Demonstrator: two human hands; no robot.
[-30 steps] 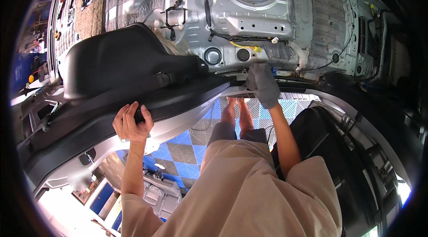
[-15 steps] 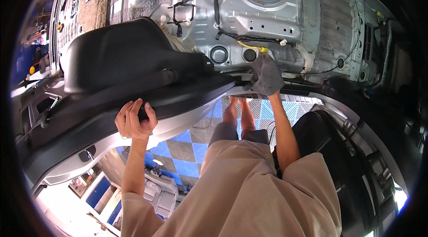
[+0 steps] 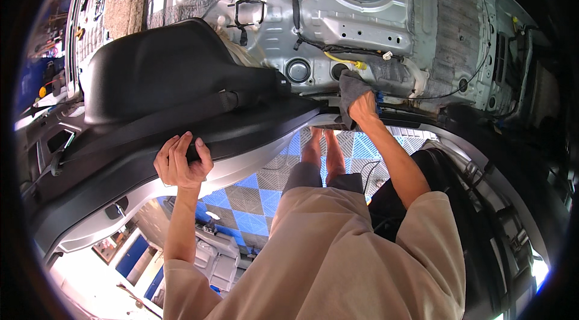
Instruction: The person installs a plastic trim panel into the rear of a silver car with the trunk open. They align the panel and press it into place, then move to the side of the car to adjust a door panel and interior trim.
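Observation:
My right hand [image 3: 365,106] is closed on a grey cloth [image 3: 353,88], which hangs over its fingers at the rear sill of a stripped car floor. Just beyond the cloth sit a round black plug [image 3: 339,71] and a yellow connector [image 3: 360,65] on a wire. Beside that hand shows a small blue item [image 3: 379,100] too hidden to name. On the edge of a long black plastic trim panel [image 3: 253,121] rests my left hand [image 3: 183,162], thumb spread from its bent fingers. Its palm is out of sight.
Bare grey sheet metal [image 3: 371,28] with wiring and grey sound-deadening mats [image 3: 449,31] lies ahead. A raised black side trim [image 3: 160,73] stands at the left. Below are blue and grey floor tiles [image 3: 247,199] and my legs. A large black item [image 3: 440,217] stands at the right.
My right hand has turned and shifted slightly with the cloth, so its back now shows and the blue item appears beside it. The right elbow has swung outward. My left hand stays put.

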